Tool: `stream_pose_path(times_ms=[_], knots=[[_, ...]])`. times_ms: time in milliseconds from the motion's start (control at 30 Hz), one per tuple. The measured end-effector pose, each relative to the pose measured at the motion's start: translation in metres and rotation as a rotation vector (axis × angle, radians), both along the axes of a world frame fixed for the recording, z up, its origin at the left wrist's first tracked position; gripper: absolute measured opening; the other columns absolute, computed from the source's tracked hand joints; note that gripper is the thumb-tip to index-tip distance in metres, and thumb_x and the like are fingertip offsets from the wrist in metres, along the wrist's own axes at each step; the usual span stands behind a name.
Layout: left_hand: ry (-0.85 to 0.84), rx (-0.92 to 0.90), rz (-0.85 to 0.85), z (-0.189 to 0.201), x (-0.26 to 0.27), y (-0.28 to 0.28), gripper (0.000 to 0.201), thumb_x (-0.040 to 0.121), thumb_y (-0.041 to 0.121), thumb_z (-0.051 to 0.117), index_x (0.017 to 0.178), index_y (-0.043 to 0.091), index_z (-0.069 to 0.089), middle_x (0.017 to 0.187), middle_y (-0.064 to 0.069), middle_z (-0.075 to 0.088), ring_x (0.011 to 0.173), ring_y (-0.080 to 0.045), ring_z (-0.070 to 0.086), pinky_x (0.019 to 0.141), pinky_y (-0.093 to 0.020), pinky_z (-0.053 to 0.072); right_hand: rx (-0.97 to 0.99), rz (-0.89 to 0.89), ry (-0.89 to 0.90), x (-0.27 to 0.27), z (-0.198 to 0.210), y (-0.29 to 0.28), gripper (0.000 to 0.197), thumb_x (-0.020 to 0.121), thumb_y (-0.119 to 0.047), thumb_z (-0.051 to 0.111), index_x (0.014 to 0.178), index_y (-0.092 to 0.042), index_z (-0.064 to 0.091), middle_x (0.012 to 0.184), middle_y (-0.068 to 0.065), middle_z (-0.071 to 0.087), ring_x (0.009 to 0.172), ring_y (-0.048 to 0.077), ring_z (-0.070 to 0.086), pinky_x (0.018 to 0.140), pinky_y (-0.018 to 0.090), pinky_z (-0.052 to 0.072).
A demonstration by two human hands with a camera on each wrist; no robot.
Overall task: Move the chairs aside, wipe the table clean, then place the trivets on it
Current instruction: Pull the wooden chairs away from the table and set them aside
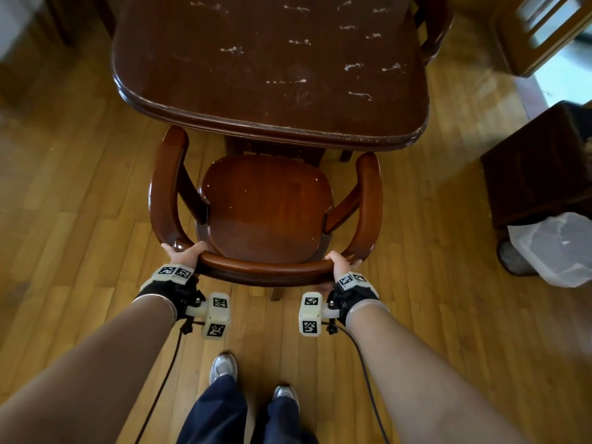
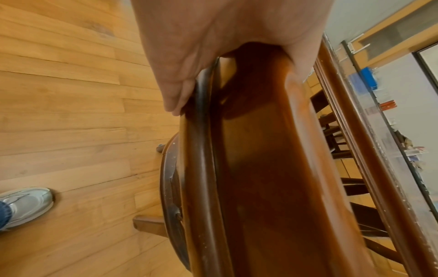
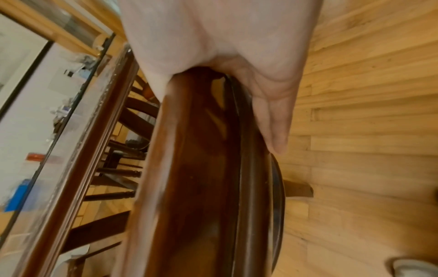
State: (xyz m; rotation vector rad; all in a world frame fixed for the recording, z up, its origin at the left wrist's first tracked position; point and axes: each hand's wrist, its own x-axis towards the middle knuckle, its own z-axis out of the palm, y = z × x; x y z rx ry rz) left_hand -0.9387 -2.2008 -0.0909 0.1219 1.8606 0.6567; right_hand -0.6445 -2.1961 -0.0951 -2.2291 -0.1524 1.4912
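Observation:
A dark wooden armchair (image 1: pixel 266 206) stands in front of me, its seat mostly out from under the brown table (image 1: pixel 272 100). White smears dot the tabletop. My left hand (image 1: pixel 183 253) grips the curved back rail (image 1: pixel 266 267) at its left end, and my right hand (image 1: pixel 342 261) grips the right end. In the left wrist view my left hand (image 2: pixel 189 61) wraps the chair rail (image 2: pixel 255 150), thumb on one side and fingers on the other. The right wrist view shows my right hand (image 3: pixel 249 71) curled round the rail (image 3: pixel 201 168) the same way. No trivets are in view.
A second chair (image 1: pixel 432 27) sits at the table's far right side. A dark wooden stand (image 1: pixel 531 168) and a bin lined with a clear bag (image 1: pixel 554 248) are on the right. Wooden floor (image 1: pixel 80 203) surrounds the chair; my feet (image 1: pixel 224 368) are just behind it.

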Motion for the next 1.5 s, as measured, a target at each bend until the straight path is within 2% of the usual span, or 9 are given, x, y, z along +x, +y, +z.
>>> stream_pose_path(times_ms=[133, 233, 367, 600, 733, 867, 1033, 1367, 1500], knots=[[0.001, 0.031, -0.006, -0.003, -0.005, 0.003, 0.110, 0.073, 0.024, 0.066, 0.148, 0.037, -0.011, 0.127, -0.027, 0.055, 0.061, -0.022, 0.052, 0.074, -0.040, 0.049, -0.036, 0.008, -0.019, -0.002, -0.021, 0.001, 0.146, 0.019, -0.035, 0.063, 0.147, -0.043, -0.004, 0.127, 0.022, 0.053, 0.105, 0.046, 0.059, 0.091, 0.060, 0.047], [-0.006, 0.037, 0.001, -0.003, -0.004, 0.002, 0.111, 0.072, 0.023, 0.066, 0.149, 0.035, -0.012, 0.132, -0.025, 0.052, 0.093, -0.031, 0.064, 0.096, -0.047, 0.044, -0.017, 0.012, 0.000, -0.003, -0.014, -0.002, 0.131, 0.031, -0.033, 0.071, 0.144, -0.044, 0.007, 0.123, 0.020, 0.054, 0.098, 0.047, 0.061, 0.087, 0.061, 0.050], [0.008, 0.042, -0.024, -0.003, -0.004, 0.000, 0.108, 0.075, 0.024, 0.066, 0.149, 0.033, -0.012, 0.130, -0.026, 0.053, 0.087, -0.028, 0.064, 0.084, -0.038, 0.047, -0.009, 0.030, -0.023, 0.003, -0.023, -0.003, 0.123, 0.035, -0.038, 0.072, 0.144, -0.041, 0.016, 0.124, 0.020, 0.056, 0.097, 0.045, 0.063, 0.086, 0.059, 0.051], [0.126, -0.055, -0.133, 0.006, -0.003, -0.002, 0.120, 0.060, 0.056, 0.073, 0.151, 0.028, 0.000, 0.139, -0.018, 0.045, 0.122, -0.039, 0.049, 0.103, -0.054, 0.038, 0.018, 0.080, -0.015, -0.014, 0.035, -0.019, 0.122, 0.046, -0.066, 0.066, 0.151, -0.034, 0.011, 0.145, 0.014, 0.041, 0.121, 0.040, 0.052, 0.103, 0.057, 0.039], [0.201, 0.041, -0.180, 0.033, 0.019, -0.014, 0.104, 0.081, 0.037, 0.071, 0.152, 0.018, -0.002, 0.151, -0.014, 0.031, 0.136, -0.033, 0.035, 0.111, -0.047, 0.026, 0.003, 0.179, -0.114, -0.020, 0.060, -0.024, 0.101, 0.083, -0.054, 0.064, 0.155, -0.018, 0.003, 0.153, 0.016, 0.030, 0.137, 0.038, 0.035, 0.112, 0.050, 0.028], [0.267, 0.097, -0.353, 0.041, 0.036, -0.026, 0.114, 0.073, 0.038, 0.078, 0.151, 0.034, -0.006, 0.158, -0.011, 0.015, 0.141, -0.031, 0.026, 0.110, -0.050, 0.030, -0.081, 0.366, -0.242, -0.022, 0.061, -0.026, 0.103, 0.086, -0.061, 0.056, 0.154, -0.010, -0.002, 0.151, 0.018, 0.033, 0.136, 0.037, 0.037, 0.110, 0.047, 0.028], [0.378, 0.083, -0.526, 0.049, 0.041, -0.022, 0.108, 0.071, 0.042, 0.079, 0.151, 0.023, 0.010, 0.153, -0.022, 0.023, 0.135, -0.039, 0.033, 0.107, -0.050, 0.034, -0.170, 0.514, -0.336, -0.023, 0.070, -0.019, 0.096, 0.091, -0.066, 0.040, 0.151, -0.001, 0.006, 0.151, 0.020, 0.033, 0.136, 0.034, 0.038, 0.109, 0.042, 0.031], [0.462, -0.113, -0.743, 0.100, 0.068, -0.028, 0.078, 0.088, 0.035, 0.065, 0.150, 0.029, 0.019, 0.157, -0.016, -0.004, 0.139, -0.041, 0.024, 0.111, -0.051, 0.030, -0.082, 0.673, -0.429, -0.026, 0.109, -0.031, 0.064, 0.099, -0.050, 0.034, 0.146, -0.006, 0.033, 0.149, 0.015, 0.037, 0.134, 0.033, 0.040, 0.110, 0.044, 0.032], [0.513, -0.071, -0.953, 0.134, 0.057, -0.033, 0.060, 0.091, 0.036, 0.058, 0.144, 0.019, 0.035, 0.153, -0.014, 0.025, 0.133, -0.036, 0.038, 0.108, -0.048, 0.036, -0.010, 0.942, -0.422, -0.044, 0.154, -0.030, 0.058, 0.102, -0.046, 0.029, 0.149, -0.013, 0.028, 0.154, 0.010, 0.032, 0.138, 0.033, 0.035, 0.111, 0.046, 0.030]])
